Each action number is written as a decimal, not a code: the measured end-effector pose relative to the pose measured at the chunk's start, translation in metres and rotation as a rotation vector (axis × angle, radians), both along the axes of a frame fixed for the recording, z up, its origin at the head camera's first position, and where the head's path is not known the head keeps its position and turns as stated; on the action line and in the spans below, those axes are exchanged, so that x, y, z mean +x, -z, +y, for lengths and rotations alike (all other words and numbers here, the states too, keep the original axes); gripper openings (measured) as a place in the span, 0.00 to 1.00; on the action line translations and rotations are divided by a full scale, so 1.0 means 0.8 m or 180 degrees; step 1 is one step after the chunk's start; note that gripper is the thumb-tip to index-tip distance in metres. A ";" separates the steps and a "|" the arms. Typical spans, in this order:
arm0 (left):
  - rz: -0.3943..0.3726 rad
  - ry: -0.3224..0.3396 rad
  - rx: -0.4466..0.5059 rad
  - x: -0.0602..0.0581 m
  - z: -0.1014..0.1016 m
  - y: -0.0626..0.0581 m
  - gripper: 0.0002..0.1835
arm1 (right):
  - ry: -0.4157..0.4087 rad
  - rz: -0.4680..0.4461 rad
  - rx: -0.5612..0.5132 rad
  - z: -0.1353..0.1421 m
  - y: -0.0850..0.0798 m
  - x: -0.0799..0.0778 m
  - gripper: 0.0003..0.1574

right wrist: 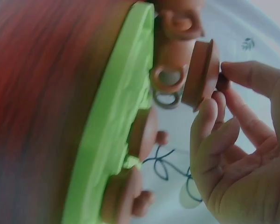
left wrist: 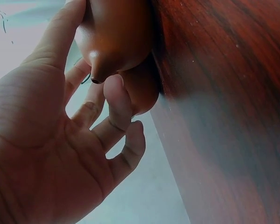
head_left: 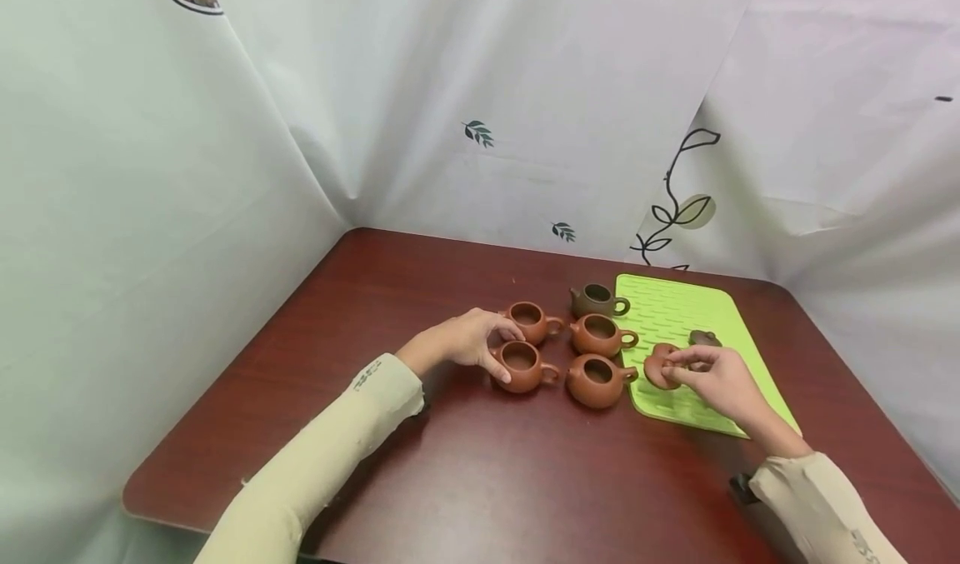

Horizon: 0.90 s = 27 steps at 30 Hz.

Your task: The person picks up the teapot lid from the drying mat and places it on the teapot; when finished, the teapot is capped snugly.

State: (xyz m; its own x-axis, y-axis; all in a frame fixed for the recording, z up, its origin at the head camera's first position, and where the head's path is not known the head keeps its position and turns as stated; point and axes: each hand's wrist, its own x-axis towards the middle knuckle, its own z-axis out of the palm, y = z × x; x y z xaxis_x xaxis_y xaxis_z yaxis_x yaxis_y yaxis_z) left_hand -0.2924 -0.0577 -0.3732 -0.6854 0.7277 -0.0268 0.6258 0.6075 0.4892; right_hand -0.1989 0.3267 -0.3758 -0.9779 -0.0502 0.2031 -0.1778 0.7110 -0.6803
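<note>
My left hand point(head_left: 477, 339) grips the lidless, reddish-brown clay teapot point(head_left: 517, 366) at the near left, thumb on its near side. In the left wrist view the spout point(left wrist: 99, 70) points toward the palm. Just behind stands a matching teapot point(head_left: 527, 321), beside my fingers. My right hand point(head_left: 712, 376) pinches a round clay lid point(right wrist: 201, 74) by its knob, tilted and held above the green mat point(head_left: 675, 306). In the right wrist view, two more lids point(right wrist: 142, 134) lie on that mat. A dark lid point(head_left: 702, 337) sits beyond the right hand.
Right of the gripped pot stand two reddish open teapots, one nearer point(head_left: 596, 382) and one farther point(head_left: 597, 336). A dark brown teapot point(head_left: 597, 299) is behind them, by the mat's left edge. White cloth point(head_left: 450, 181) hangs around the dark red table point(head_left: 480, 481).
</note>
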 end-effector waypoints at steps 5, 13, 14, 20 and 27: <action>-0.0008 0.0012 0.0009 0.000 0.002 0.000 0.36 | 0.0055 0.0116 -0.0041 -0.011 -0.008 0.001 0.11; 0.0053 -0.0010 -0.0027 -0.001 0.001 0.002 0.35 | 0.0087 0.0137 -0.0016 -0.028 -0.019 -0.001 0.12; 0.0049 -0.0007 -0.0025 -0.001 0.001 0.002 0.35 | 0.0087 0.0154 -0.0016 -0.031 -0.020 -0.002 0.12; 0.0036 0.0000 0.0022 0.000 0.001 0.004 0.35 | 0.0046 0.0147 -0.0165 -0.046 -0.024 -0.004 0.13; 0.0080 0.0023 0.0057 -0.003 0.002 0.006 0.36 | 0.0135 0.0019 -0.0103 -0.061 -0.029 -0.007 0.16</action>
State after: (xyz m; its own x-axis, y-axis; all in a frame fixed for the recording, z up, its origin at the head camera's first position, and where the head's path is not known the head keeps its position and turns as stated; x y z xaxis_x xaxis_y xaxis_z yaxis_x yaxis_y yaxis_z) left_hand -0.2951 -0.0561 -0.3781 -0.6805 0.7327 0.0034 0.6423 0.5943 0.4840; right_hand -0.2044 0.2782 -0.3527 -0.9778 -0.0022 0.2097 -0.1521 0.6956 -0.7021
